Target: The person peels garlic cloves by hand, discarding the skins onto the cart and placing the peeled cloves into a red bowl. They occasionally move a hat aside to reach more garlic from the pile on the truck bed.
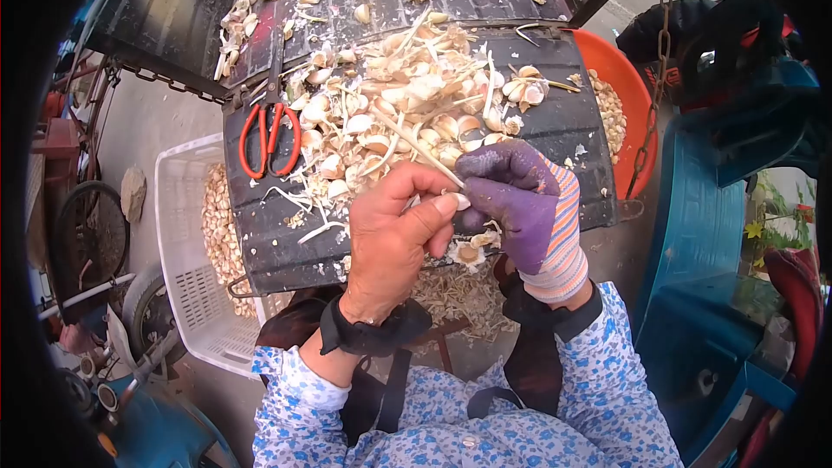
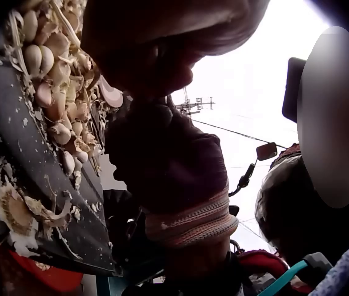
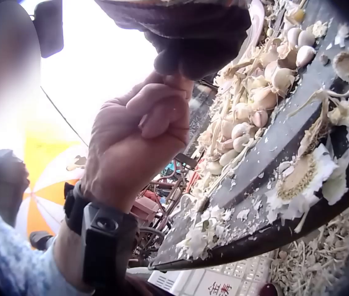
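My bare left hand [image 1: 394, 221] is over the near edge of a dark ribbed board [image 1: 282, 247], its thumb and forefinger pinching a small pale garlic clove [image 1: 462, 202]. Close against it, my right hand [image 1: 516, 199] wears a purple glove with a striped cuff. The curled gloved fingers grip the lower end of a dry garlic stalk [image 1: 416, 146], which slants up to the left. Both sets of fingertips meet at the clove and partly hide it. Behind them lies a heap of garlic cloves and stalks [image 1: 425, 87]; the right wrist view shows loose cloves [image 3: 264, 98] beside the hands.
Red-handled scissors [image 1: 270, 134] lie left of the heap. A white plastic crate [image 1: 186, 273] of cloves stands at left, an orange basin [image 1: 640, 91] of cloves at right. A chain [image 1: 654, 95] hangs beside the basin. Stalk scraps [image 1: 464, 303] cover the ground below.
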`<state>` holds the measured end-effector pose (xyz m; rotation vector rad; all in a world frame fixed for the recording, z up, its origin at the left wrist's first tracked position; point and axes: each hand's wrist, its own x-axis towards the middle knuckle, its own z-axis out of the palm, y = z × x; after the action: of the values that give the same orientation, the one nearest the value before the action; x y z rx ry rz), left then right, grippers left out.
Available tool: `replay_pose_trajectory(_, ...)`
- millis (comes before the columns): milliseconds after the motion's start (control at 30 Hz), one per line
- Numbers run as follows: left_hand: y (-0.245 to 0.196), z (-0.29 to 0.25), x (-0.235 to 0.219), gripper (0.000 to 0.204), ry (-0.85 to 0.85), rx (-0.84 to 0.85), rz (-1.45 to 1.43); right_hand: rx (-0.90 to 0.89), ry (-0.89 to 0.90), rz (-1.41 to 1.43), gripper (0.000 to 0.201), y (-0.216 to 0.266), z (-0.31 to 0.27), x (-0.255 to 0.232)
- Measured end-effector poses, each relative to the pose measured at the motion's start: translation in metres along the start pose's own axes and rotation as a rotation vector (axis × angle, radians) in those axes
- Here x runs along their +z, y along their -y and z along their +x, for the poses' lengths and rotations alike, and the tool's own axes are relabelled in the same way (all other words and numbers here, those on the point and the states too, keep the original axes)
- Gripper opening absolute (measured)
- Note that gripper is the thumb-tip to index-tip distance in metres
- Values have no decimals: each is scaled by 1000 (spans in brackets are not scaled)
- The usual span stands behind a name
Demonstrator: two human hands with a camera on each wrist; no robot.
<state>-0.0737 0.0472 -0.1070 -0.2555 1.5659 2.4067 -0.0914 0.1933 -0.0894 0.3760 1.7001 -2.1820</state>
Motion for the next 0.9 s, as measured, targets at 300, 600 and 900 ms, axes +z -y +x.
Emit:
replay_pose_trajectory(300,4,14,-47,15,52,-31,-501,179,716,-545,17,25,-6,-12)
replay_pose_trajectory(600,1,8,-40,18,-36,-140,-242,-503,-207,-1236,25,-21,43,-62)
replay_pose_trajectory(900,12,14,-15,18,-28,-255,-99,-436,19,-791,20,-12,33,-39)
